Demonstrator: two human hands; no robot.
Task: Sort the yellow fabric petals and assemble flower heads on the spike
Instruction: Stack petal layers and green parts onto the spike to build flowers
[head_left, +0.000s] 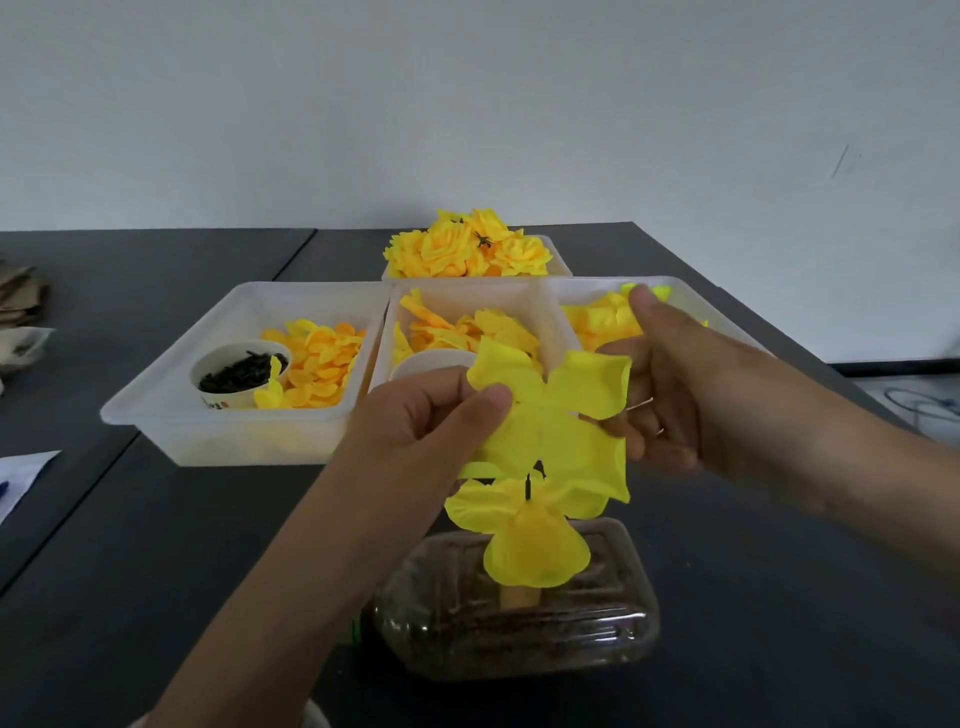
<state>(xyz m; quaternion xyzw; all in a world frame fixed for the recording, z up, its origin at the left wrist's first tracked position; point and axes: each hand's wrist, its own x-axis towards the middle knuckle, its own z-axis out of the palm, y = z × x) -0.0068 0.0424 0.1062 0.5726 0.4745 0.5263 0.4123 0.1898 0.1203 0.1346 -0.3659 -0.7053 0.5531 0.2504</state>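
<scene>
A dark table (156, 545) is carrying everything. Three white trays are sitting side by side on it: the left tray (171, 410), the middle tray (467, 293) and the right tray (691, 299), touching one another. A fourth tray (558, 262) is standing just behind them. A clear box (519, 644) is resting near the front edge. Paper (23, 475) is lying at the left, and cardboard (21, 299) is lying farther back.
</scene>
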